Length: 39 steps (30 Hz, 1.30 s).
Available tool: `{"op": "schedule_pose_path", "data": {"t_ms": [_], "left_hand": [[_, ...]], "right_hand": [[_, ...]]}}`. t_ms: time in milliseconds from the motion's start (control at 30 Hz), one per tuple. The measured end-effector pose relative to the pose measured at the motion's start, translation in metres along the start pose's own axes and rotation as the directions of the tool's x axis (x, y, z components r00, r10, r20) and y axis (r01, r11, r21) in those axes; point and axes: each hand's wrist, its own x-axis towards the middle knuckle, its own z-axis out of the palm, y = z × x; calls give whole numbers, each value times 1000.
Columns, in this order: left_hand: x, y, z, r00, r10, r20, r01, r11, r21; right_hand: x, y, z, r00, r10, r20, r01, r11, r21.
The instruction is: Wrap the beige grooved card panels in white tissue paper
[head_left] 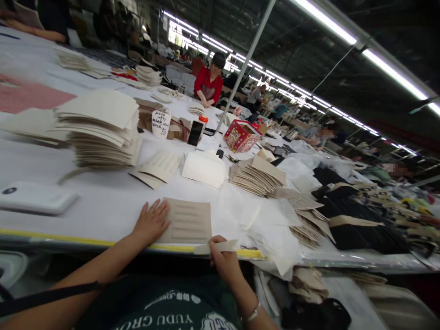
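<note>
A tan rectangular panel [190, 222] with several raised ribs across it lies flat at the table's front edge. My left hand [151, 223] rests on its left side, palm down and fingers apart. Just below the panel's lower right corner, my right hand [222, 259] pinches a pale, narrow strip [228, 246] between thumb and fingers. The strip pokes out on both sides of the grip, and its material is too blurred to tell. Behind the panel lie another ribbed panel [160, 165] and a stack of white sheets [203, 169].
A tall stack of pale panels [99, 128] stands left, beyond a white device [36, 198]. To the right are tan panels [256, 176], crumpled white sheets [261, 215] and black fabric [364, 220]. A phone [195, 133] and red box [240, 136] sit behind. A co-worker [209, 85] works farther back.
</note>
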Motion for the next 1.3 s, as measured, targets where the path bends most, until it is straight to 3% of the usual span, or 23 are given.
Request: {"op": "schedule_pose_path", "data": {"t_ms": [67,133,233,300,400,500,567,600,667,733,767,833,933,1000,1100,1200,1300], "left_hand": [[5,18,-7,997,79,-14,-79,997,-11],[10,46,-9,980,194,44,-191,979,-71],[15,90,-1,928,330,175,-300,938,-176],[16,106,5,909,374,184,-335,918,-212],[14,100,-1,862,481,158,-429,859,-279],[12,68,-26,742,641,198,-538,745,-394],[10,46,-42,704,663,254,-527,729,-437],[9,37,-47,729,630,266,-498,756,-425],[7,26,-47,847,471,247,-384,863,-329],[3,22,-36,944,262,203,-222,954,-200],[1,22,-28,964,185,190,-158,976,-147],[-2,22,-13,975,121,187,-107,991,-85],[-5,21,1,978,135,160,-126,990,-69],[-4,18,4,978,151,146,-142,987,-75],[-2,12,5,977,169,134,-158,984,-83],[-1,8,9,977,182,113,-171,980,-98],[-1,5,12,976,207,68,-199,974,-107]], "right_hand": [[2,16,-29,985,33,-169,-29,999,29],[5,24,-49,960,-35,-278,16,997,-70],[10,23,-60,954,-199,-223,138,955,-261],[13,18,-58,959,-239,-152,183,933,-311],[17,15,-57,989,-135,-68,112,957,-268],[21,21,-65,997,37,66,-30,993,-111],[27,24,-69,992,88,92,-89,996,9],[31,24,-70,993,88,79,-93,994,60],[42,19,-65,998,36,53,-42,992,121],[56,6,-54,994,-72,80,64,994,94],[65,-2,-46,985,-135,110,132,991,33],[86,-22,-29,958,-222,181,255,949,-185],[123,-50,-5,928,-257,268,365,765,-531],[146,-66,8,909,-273,314,414,663,-623],[167,-80,18,892,-296,343,453,614,-646],[159,-80,12,889,-268,370,455,600,-658],[127,-68,-5,875,-211,436,469,588,-658]]}}
